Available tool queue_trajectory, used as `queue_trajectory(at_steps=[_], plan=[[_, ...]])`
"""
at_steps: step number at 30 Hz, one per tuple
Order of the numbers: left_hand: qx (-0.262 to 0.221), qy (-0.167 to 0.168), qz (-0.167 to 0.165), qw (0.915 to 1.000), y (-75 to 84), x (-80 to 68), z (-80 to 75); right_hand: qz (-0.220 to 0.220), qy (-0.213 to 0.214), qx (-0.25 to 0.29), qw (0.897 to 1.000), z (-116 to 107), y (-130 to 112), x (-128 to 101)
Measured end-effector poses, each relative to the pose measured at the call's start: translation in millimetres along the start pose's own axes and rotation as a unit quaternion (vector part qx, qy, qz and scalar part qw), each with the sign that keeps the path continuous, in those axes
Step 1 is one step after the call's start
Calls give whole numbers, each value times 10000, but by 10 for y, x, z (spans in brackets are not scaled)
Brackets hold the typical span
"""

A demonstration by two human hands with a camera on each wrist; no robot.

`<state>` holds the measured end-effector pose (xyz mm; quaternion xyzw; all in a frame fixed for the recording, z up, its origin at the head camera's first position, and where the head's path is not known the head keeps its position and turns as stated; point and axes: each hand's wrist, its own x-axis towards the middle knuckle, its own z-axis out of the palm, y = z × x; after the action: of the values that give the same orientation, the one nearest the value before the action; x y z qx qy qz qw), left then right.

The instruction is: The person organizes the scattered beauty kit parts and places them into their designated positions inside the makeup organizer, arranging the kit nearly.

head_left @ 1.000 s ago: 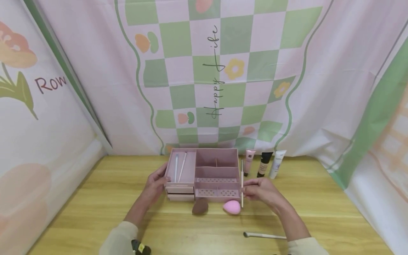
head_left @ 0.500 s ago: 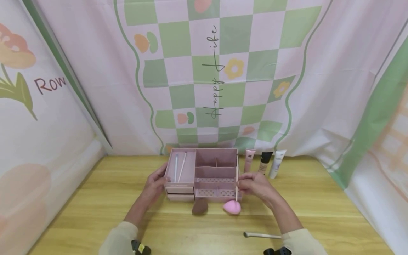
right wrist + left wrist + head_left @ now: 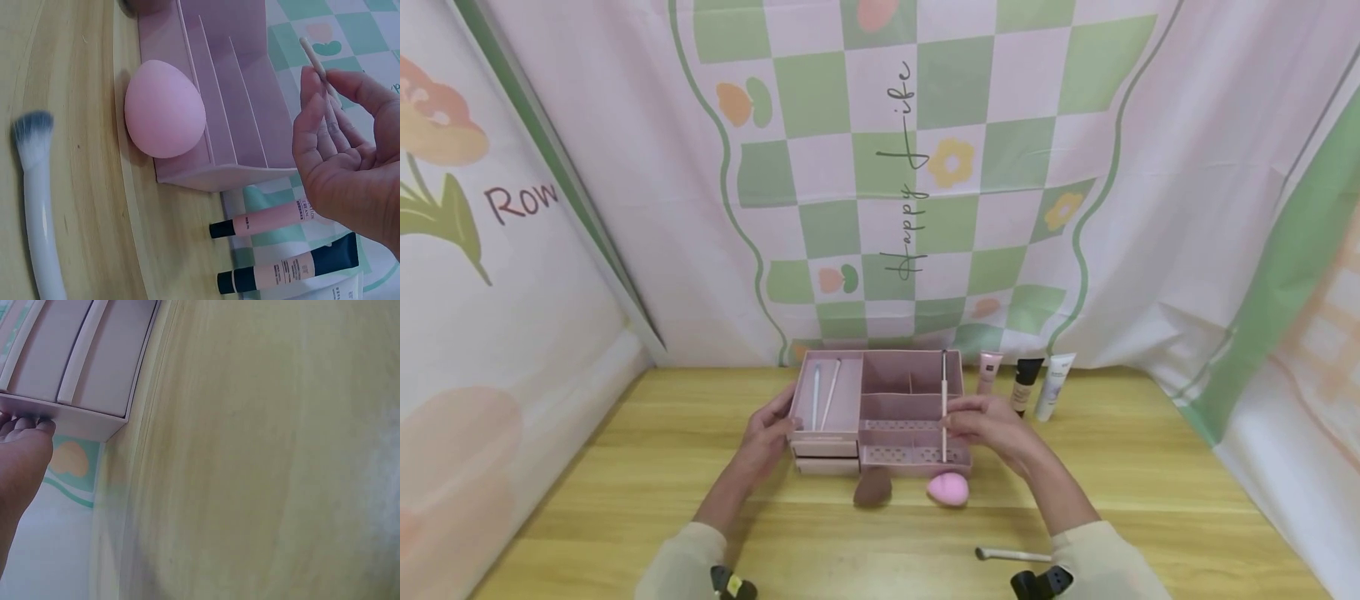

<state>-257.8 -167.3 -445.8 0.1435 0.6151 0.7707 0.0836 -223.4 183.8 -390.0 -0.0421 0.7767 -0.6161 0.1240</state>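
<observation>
My right hand (image 3: 992, 425) has a thin white brush (image 3: 944, 408) pinched between thumb and fingers (image 3: 312, 119), held pretty much upright over the right side of the pink organizer (image 3: 883, 412). The stick runs from around the back compartments down toward the front slotted tray, and from the head view I honestly can't tell if its lower tip touches the tray or just hangs over it.

My left hand (image 3: 767, 433) is on the left end of the organizer, fingers (image 3: 25, 424) pressed flat against its side wall near the two little drawers, not curled round anything.

Two other white brushes (image 3: 822, 392) lie in the long left compartment. Right in front of the organizer on the bench (image 3: 625, 467) sit a brown sponge (image 3: 872, 487) and a pink egg-shaped sponge (image 3: 947, 489), the pink one just about touching the front edge in the right wrist view. A bigger fluffy brush (image 3: 1011, 554) lies flat on the bench near my right sleeve. Three tubes (image 3: 1024, 385) stand in a row just right of the organizer: pink, black-capped, white.
</observation>
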Motion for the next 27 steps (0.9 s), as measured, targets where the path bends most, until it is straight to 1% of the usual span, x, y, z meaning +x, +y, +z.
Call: queue_trajectory(at_steps=[4,8,11,17,22,27], plan=[[30,-8,13,10000,4,-7,8,8,-2,71,10000,21,-15,27],[19,52,4,10000,-4,-4,7,-55,-73,220,9997,61,-39,66],[15,53,4,10000,-14,-1,6,-139,-94,231,9996,104,-64,94],[-54,-33,10,10000,-28,6,3,-232,-29,231,9995,209,-123,141],[-9,-87,-15,10000,-17,1,-1,-154,116,195,9996,315,-147,186],[70,-138,-6,9999,-16,-2,-18,-88,205,366,9991,444,-161,247]])
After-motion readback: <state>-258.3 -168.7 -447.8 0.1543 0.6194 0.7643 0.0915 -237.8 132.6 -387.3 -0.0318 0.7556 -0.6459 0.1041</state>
